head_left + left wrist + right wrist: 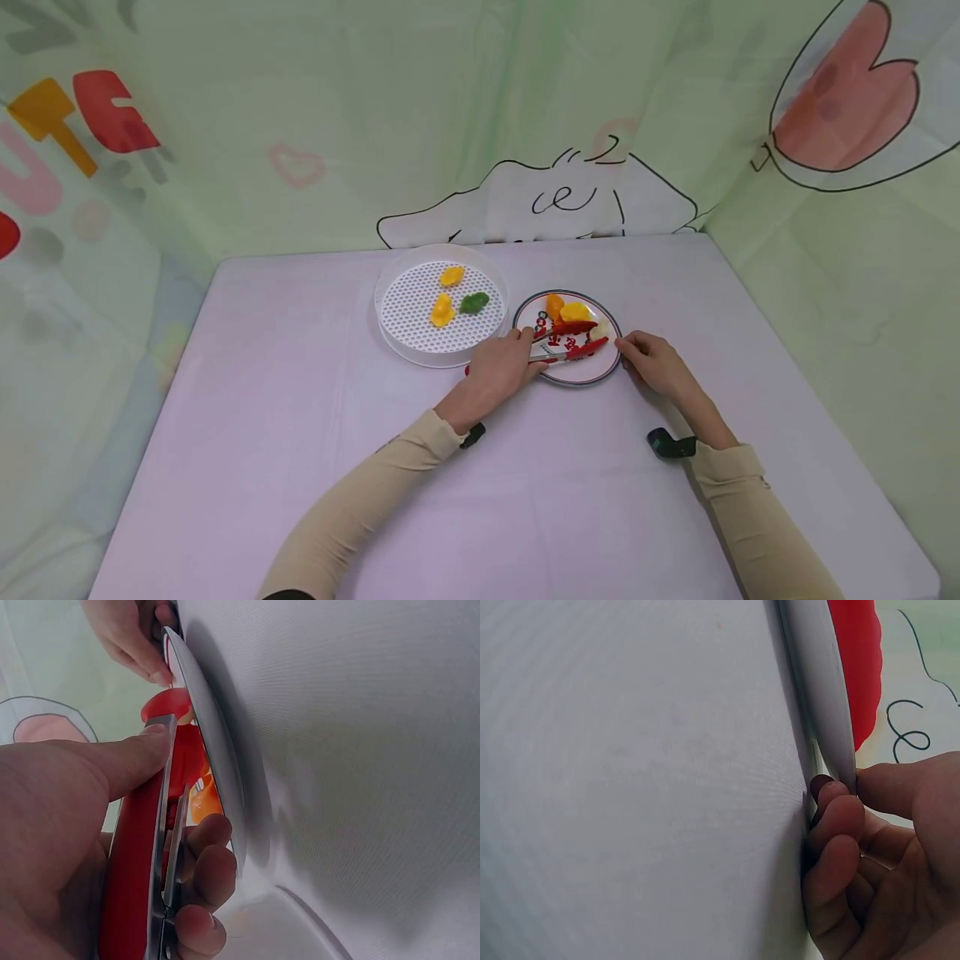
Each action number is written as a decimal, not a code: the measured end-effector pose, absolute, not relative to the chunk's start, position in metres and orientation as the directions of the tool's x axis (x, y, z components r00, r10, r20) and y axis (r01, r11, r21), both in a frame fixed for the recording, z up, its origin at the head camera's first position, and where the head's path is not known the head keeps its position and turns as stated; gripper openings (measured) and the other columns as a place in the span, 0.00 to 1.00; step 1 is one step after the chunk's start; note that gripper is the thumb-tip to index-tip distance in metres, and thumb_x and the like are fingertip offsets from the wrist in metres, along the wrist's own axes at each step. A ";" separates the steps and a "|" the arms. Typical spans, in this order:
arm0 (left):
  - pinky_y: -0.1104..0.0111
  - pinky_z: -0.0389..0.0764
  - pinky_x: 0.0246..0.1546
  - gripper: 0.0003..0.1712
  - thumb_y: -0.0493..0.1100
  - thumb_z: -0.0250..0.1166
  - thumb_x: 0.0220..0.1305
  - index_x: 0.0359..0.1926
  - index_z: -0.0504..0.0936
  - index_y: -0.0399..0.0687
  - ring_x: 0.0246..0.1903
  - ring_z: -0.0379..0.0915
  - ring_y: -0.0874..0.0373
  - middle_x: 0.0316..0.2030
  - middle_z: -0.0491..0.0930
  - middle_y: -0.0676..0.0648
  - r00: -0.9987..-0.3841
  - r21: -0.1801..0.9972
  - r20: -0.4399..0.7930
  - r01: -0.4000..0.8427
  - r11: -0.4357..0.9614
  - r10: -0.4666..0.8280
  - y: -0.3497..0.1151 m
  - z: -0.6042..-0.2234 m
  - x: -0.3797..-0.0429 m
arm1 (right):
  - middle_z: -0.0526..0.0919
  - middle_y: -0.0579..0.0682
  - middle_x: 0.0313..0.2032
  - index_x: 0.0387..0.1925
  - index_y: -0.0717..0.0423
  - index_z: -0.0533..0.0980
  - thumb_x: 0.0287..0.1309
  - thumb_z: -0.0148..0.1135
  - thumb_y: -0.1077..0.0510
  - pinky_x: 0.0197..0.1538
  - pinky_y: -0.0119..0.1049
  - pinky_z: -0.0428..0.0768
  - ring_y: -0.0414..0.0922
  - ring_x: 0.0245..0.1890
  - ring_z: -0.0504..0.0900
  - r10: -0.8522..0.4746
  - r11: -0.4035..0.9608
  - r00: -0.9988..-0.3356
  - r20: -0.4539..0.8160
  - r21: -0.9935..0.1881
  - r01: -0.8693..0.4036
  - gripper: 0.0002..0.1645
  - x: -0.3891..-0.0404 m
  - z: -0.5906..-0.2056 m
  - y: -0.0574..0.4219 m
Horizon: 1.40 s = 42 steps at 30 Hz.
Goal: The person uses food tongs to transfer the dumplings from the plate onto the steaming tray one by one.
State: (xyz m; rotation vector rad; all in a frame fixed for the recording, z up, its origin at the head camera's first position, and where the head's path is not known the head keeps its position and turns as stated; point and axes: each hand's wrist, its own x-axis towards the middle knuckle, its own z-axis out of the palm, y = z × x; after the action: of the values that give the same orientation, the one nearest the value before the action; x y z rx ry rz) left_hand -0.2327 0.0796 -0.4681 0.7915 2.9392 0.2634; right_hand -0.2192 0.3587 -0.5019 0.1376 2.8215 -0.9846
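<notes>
My left hand (501, 365) grips a pair of red-tipped metal tongs (133, 877), thumb on one arm and fingers curled round the other. The tongs' red tips (587, 348) are spread over a round white plate (576, 377) with a dark rim and red print. Between and beside the tips lies a small whitish piece (599, 331). Farther back on the plate sit an orange piece (554, 306) and a yellow piece (575, 312). My right hand (654, 360) pinches the plate's right rim, thumb on top and fingers underneath, as the right wrist view shows.
Left of the plate stands a round white steamer tray (405, 350) with a perforated base. On it lie two yellow pieces (442, 311) and a green piece (474, 302). A pale cloth covers the table (285, 400), and printed curtains hang behind and at the sides.
</notes>
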 end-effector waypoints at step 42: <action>0.62 0.82 0.32 0.35 0.64 0.62 0.67 0.63 0.72 0.46 0.39 0.80 0.52 0.52 0.83 0.45 -0.944 0.331 0.039 0.323 0.886 0.329 -0.050 -0.430 -0.230 | 0.79 0.56 0.34 0.48 0.63 0.75 0.77 0.46 0.42 0.33 0.33 0.74 0.47 0.32 0.74 0.056 0.786 -0.984 -0.169 -0.600 0.148 0.27 -0.220 -0.505 0.358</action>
State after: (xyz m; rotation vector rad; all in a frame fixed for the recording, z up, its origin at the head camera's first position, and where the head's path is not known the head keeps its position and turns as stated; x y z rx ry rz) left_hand -0.2301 -0.0501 -0.4296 0.5242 3.0337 0.5283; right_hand -0.2198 0.3580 -0.5052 0.1624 2.8334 -0.9688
